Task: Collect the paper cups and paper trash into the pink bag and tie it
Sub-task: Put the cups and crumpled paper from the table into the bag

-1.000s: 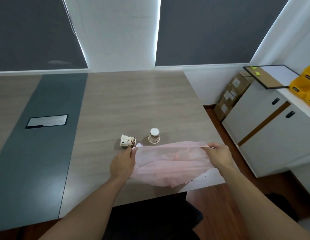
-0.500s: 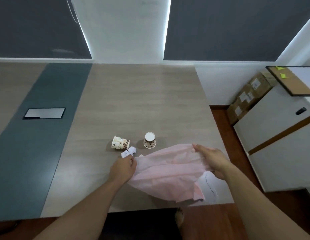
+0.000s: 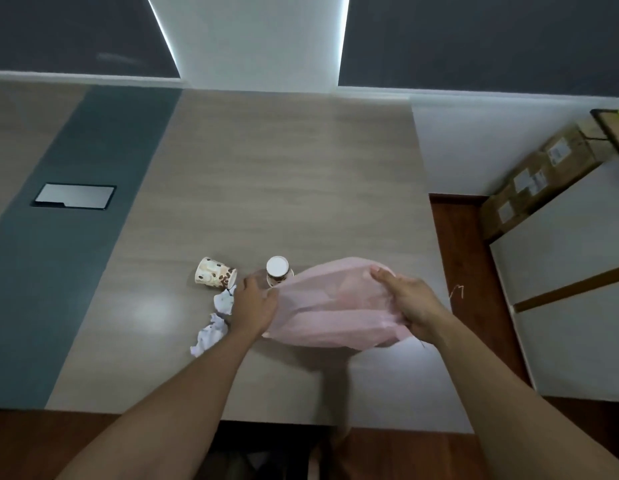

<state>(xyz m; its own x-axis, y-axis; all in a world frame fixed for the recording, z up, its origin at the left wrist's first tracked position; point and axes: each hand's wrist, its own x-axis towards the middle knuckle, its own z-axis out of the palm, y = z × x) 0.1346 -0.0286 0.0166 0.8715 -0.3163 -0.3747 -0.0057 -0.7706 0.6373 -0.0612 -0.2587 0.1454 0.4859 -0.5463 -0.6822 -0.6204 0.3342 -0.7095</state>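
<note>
Two hands, left [image 3: 254,306] and right [image 3: 410,301], around pink bag [image 3: 328,317]

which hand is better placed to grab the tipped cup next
Probably left. The left hand grips the pink bag at its edge, right beside the tipped cup and crumpled paper. The right hand holds the bag's far side, away from both.

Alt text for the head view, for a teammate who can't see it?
The left hand and right hand hold a pink bag by its ends over a table. Left of it are a paper cup on its side, a standing cup and crumpled paper, all outside the bag.
</note>
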